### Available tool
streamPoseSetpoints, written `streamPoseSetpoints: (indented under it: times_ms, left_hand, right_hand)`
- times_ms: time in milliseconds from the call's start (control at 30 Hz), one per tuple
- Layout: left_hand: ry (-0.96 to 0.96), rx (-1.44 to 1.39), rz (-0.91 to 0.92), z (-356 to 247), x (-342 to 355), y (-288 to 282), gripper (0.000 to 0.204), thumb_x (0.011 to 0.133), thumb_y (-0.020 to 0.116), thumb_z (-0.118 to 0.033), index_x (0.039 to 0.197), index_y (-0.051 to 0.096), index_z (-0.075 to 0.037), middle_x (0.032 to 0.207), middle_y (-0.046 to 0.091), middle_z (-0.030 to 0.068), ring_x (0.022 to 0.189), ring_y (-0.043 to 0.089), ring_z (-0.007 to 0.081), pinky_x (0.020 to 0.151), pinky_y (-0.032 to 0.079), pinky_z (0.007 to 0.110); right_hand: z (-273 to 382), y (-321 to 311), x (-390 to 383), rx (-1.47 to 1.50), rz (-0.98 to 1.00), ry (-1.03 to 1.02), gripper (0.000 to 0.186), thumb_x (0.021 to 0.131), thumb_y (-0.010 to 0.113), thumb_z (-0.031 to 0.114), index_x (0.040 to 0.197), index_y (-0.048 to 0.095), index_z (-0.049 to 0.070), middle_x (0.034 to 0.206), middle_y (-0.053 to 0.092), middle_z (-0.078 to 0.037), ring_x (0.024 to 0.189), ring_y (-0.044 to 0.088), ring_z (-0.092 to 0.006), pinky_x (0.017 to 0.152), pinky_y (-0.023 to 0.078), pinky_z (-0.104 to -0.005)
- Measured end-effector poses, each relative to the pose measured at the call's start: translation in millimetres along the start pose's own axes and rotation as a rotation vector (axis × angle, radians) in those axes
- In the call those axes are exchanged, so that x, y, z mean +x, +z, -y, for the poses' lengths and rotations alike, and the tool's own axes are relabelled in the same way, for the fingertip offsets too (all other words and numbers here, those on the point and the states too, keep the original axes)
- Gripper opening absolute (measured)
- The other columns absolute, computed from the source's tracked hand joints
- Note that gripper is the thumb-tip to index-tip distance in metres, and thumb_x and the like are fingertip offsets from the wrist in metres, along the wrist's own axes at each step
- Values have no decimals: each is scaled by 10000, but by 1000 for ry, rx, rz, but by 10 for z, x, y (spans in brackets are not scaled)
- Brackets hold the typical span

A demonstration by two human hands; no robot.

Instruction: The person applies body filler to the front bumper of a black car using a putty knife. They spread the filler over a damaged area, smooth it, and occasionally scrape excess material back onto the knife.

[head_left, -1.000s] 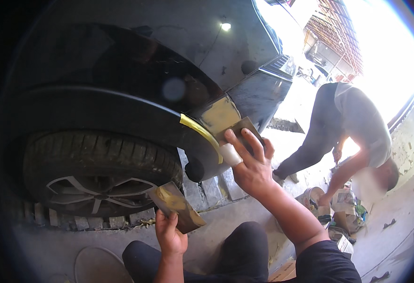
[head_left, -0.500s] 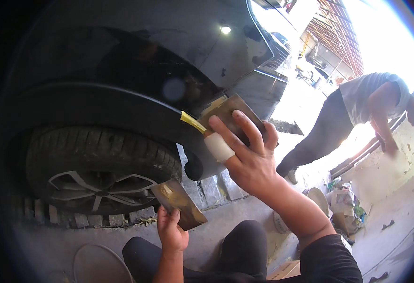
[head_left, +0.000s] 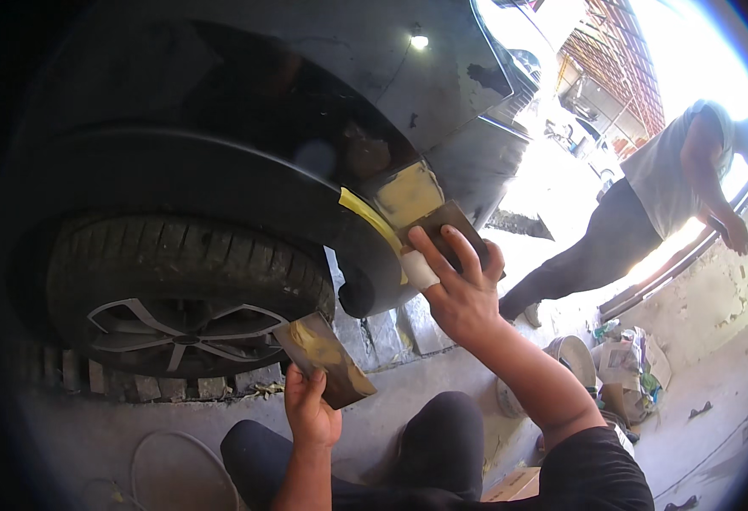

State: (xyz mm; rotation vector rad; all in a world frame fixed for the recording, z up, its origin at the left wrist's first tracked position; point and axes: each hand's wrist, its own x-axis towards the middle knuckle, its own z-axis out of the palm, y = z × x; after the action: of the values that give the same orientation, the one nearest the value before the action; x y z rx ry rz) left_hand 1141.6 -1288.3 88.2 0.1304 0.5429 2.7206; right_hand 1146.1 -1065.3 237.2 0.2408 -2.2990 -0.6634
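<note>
My right hand (head_left: pixel 461 294), one finger wrapped in white bandage, grips a flat dark putty spreader (head_left: pixel 455 228). The spreader lies on or close to the lower edge of a patch of yellowish putty (head_left: pixel 409 196) on the black car body (head_left: pixel 306 94). Yellow tape (head_left: pixel 367 211) runs along the wheel-arch trim beside that patch. Lower down, my left hand (head_left: pixel 312 404) pinches a second flat metal plate (head_left: pixel 327 358), smeared with yellowish putty, in front of the tyre. Some of my right fingertips press flat on the spreader's back.
The car's wheel (head_left: pixel 185 339) stands at left, over a grating in the floor. At right another person (head_left: pixel 650 192) leans by a pale panel (head_left: pixel 714 281). Near my right forearm are a bucket (head_left: pixel 571 359) and bagged rubbish (head_left: pixel 633 362). A hose (head_left: pixel 140 447) loops at lower left.
My right hand and its spreader have moved down along the car body, uncovering the putty patch and more tape. The left hand has hardly moved. The other person has risen slightly.
</note>
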Motion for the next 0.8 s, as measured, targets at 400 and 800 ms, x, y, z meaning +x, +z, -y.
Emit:
streamPoseSetpoints:
  times_ms: [400, 800]
  left_hand:
    - [-44, -56, 37, 19, -35, 198, 350, 978, 555, -69, 1325, 515, -65, 1274, 602, 56, 1186, 567, 197, 1048, 431, 376]
    - [-77, 60, 111, -158, -61, 357, 336, 973, 532, -48, 1308, 522, -30, 1276, 612, 90, 1175, 583, 201, 1051, 433, 375]
  right_hand:
    - [271, -605, -434, 1146, 173, 211, 448, 831, 718, 54, 1262, 604, 3, 1409, 543, -172, 1282, 503, -368, 1075, 382, -462]
    - [385, -485, -1001, 1904, 265, 793, 482, 991, 550, 45, 1460, 438, 35, 1410, 544, -78, 1269, 502, -180, 1066, 398, -343]
